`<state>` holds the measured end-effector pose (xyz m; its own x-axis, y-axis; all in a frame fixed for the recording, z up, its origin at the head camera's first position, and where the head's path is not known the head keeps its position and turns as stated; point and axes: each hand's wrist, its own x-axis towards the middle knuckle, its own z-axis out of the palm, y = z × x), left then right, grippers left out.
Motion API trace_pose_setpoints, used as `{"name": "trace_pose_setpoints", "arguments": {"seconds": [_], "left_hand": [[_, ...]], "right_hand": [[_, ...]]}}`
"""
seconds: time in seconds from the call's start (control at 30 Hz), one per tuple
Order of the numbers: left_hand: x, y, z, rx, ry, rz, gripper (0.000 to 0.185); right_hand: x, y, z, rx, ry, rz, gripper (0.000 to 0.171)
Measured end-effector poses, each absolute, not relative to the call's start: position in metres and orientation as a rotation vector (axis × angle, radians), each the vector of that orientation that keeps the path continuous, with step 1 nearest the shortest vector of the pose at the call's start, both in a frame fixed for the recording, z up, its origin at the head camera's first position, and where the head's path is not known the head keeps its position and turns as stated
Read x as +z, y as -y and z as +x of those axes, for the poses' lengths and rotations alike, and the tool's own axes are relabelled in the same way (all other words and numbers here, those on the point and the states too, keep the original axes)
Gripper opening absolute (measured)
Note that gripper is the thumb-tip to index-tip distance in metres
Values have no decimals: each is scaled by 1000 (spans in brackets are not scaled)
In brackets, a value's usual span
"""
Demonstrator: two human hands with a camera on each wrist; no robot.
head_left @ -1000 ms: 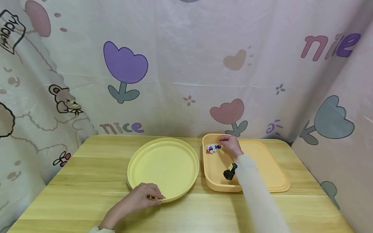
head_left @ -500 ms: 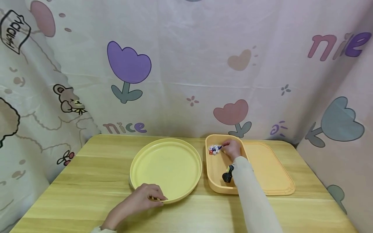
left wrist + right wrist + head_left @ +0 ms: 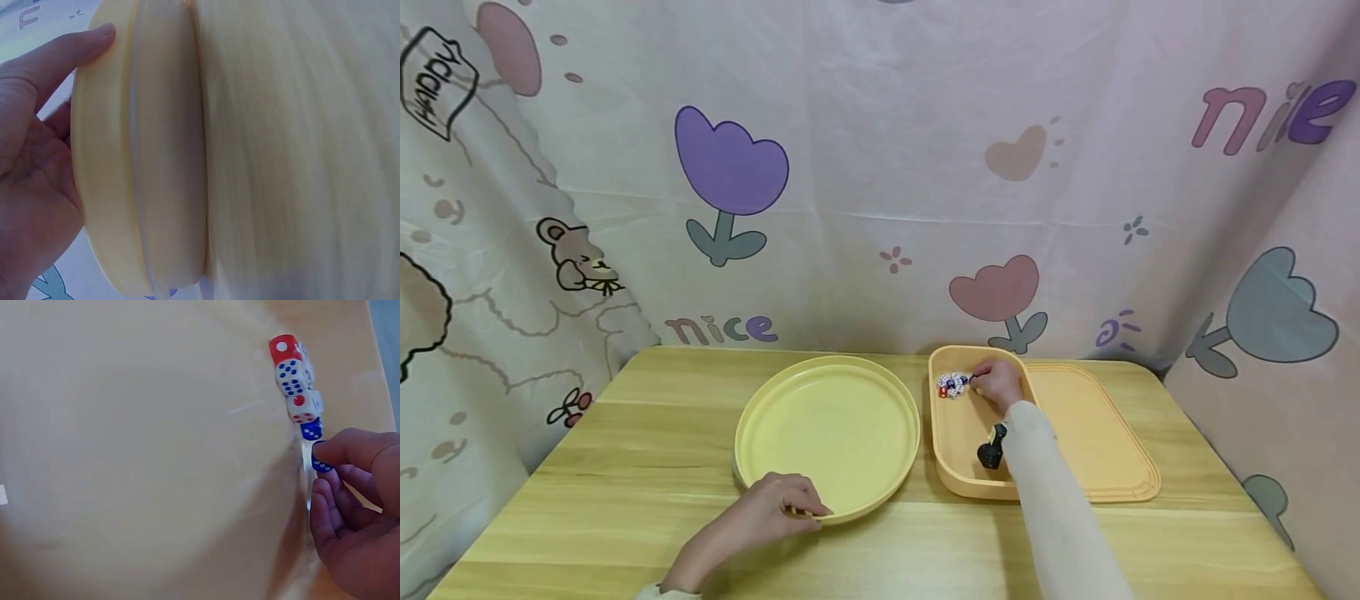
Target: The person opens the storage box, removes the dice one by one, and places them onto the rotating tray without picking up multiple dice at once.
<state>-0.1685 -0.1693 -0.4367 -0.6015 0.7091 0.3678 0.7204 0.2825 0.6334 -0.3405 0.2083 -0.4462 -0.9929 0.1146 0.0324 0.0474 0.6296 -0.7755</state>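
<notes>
My left hand [image 3: 767, 510] grips the near rim of a round yellow tray [image 3: 827, 442], fingers over the edge. In the left wrist view the thumb [image 3: 97, 44] lies along the tray's outer side wall [image 3: 106, 162]. My right hand [image 3: 1000, 385] reaches into an orange rectangular box [image 3: 973, 488], at its far end. Between thumb and fingertips it pinches a blue die [image 3: 322, 465] with white dots. Beside that sits a cluster of dice: a red one [image 3: 284, 347], several white ones [image 3: 291, 377] and another blue one [image 3: 311, 429].
A flat orange lid [image 3: 1093, 433] lies to the right of the box, partly behind my right sleeve [image 3: 1060, 500]. A black camera [image 3: 991, 450] is on the right wrist. Behind the wooden table [image 3: 647, 450] hangs a printed curtain [image 3: 865, 167].
My right hand has come down from the box's far rim to the dice and now pinches a blue one. The left hand stays on the tray rim. The head view has shifted slightly.
</notes>
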Motion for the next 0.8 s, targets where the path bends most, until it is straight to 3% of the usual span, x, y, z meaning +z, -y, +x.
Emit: {"name": "trace_pose_setpoints", "arguments": {"seconds": [0.5, 0.8], "left_hand": [[-436, 171, -170, -1235, 2494, -1419, 10], [-437, 171, -170, -1235, 2508, -1407, 10]], "right_hand": [[-391, -206, -327, 1445, 2703, 104, 18], [-371, -198, -302, 1458, 2682, 242, 15]]}}
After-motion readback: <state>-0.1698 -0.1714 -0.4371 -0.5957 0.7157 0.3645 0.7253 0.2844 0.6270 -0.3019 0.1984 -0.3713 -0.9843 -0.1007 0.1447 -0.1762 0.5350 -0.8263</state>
